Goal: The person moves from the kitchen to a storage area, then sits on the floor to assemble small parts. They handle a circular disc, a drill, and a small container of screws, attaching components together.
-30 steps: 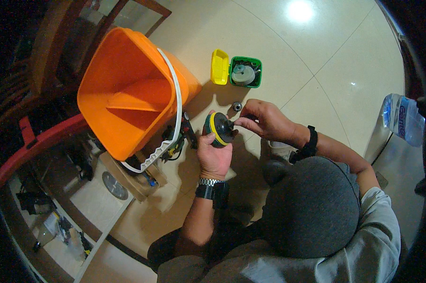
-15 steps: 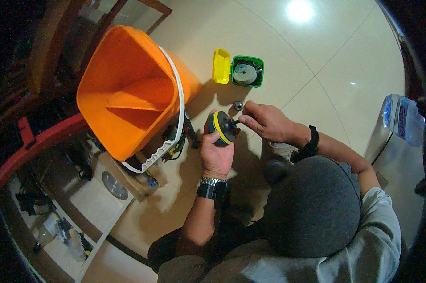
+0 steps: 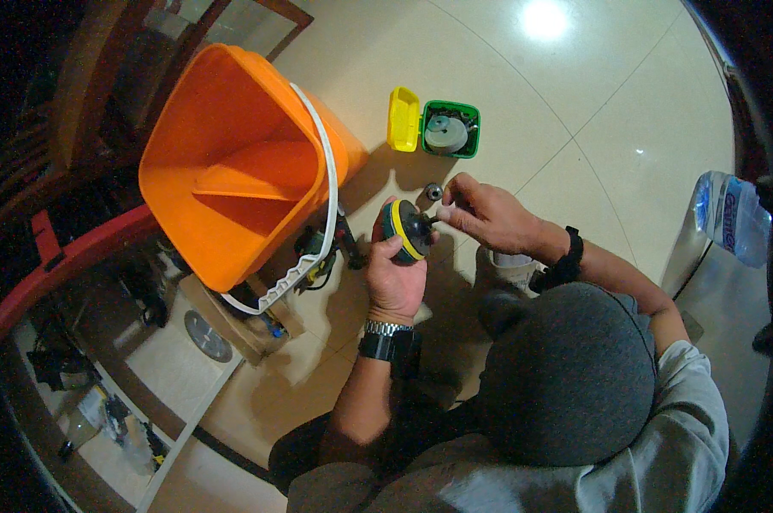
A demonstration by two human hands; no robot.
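Observation:
My left hand [image 3: 397, 278] holds a round backing pad [image 3: 417, 232], its fingers and thumb wrapped about the rim. The pad is black on the side facing right, with a yellow band and a dark green outer layer. A short dark shank [image 3: 433, 220] sticks out from its centre. My right hand [image 3: 487, 215] is closed in a pinch at the shank's end, and the fingertips partly hide it. Just beyond the fingers a small metal drill chuck [image 3: 434, 192] stands on the floor.
An open green box [image 3: 477, 128] with a yellow lid [image 3: 403, 120] holds grey discs. A large orange bucket [image 3: 233, 154] with a white handle [image 3: 331, 184] stands at left, a dark power tool [image 3: 345, 239] beside it. A metal disc [image 3: 208, 335] lies lower left; a plastic bottle [image 3: 741, 218] is far right.
The fingers of my right hand have shifted slightly at the shank, with the index finger raised a little. The pad has moved very slightly right in my left hand.

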